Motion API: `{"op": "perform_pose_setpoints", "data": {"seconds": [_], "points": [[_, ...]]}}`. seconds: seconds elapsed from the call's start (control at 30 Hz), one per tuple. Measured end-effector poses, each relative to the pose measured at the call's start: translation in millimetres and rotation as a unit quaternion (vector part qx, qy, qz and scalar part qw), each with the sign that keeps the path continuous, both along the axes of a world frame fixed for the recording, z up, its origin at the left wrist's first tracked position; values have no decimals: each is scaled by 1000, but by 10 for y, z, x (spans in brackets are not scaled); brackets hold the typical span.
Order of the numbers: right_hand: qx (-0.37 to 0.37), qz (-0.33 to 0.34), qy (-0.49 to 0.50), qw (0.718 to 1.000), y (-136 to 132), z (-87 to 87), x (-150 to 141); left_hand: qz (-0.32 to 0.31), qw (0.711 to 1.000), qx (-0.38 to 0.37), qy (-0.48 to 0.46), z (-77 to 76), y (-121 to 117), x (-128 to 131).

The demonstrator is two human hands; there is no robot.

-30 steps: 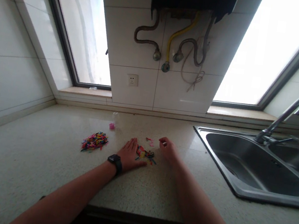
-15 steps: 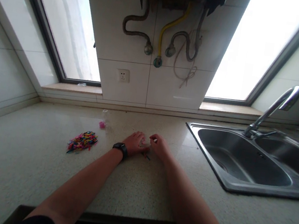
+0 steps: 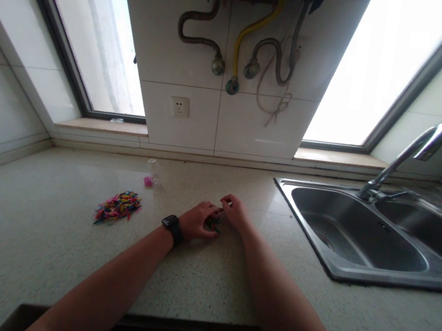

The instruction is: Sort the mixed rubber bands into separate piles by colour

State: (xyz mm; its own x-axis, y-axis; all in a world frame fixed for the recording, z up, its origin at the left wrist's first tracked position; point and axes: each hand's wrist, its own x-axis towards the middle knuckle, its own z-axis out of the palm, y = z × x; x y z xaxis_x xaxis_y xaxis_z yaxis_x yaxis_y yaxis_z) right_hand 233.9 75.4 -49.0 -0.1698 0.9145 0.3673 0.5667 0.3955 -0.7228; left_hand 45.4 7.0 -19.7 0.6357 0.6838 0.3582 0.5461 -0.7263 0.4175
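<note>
A home kitchen is shown: a speckled stone countertop (image 3: pixel 48 251) is fitted with a steel double sink (image 3: pixel 362 237) and tap (image 3: pixel 407 156), white wall tiles are seen, and gas-heater pipes (image 3: pixel 237 47) are mounted above a socket (image 3: pixel 180 107).

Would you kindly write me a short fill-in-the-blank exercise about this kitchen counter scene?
1. The left hand wears a black ____ at its wrist.
2. The pile of colourful bands lies to the ____ of both hands.
3. The sink has ____ basins.
4. The right hand rests on the ____.

Missing words: watch; left; two; counter
</note>
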Motion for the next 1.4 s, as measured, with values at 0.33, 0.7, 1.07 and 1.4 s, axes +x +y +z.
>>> {"op": "perform_pose_setpoints", "data": {"seconds": [0.33, 0.7, 1.07, 1.4], "points": [[-4, -11, 24, 1000, 35, -10, 24, 163, 983, -15, 82, -244, 7, -90], [-9, -11, -20, 1000, 51, 29, 15, 114, 991, 18, 73, -89, -108, 144], [20, 39, -89, 995, 52, 149, -8, 105, 990, 14, 89, -26, -91, 196], [-10, 14, -58, 998, 86, 120, -30, 81, 990, 22, 112, 5, -166, 143]]}}
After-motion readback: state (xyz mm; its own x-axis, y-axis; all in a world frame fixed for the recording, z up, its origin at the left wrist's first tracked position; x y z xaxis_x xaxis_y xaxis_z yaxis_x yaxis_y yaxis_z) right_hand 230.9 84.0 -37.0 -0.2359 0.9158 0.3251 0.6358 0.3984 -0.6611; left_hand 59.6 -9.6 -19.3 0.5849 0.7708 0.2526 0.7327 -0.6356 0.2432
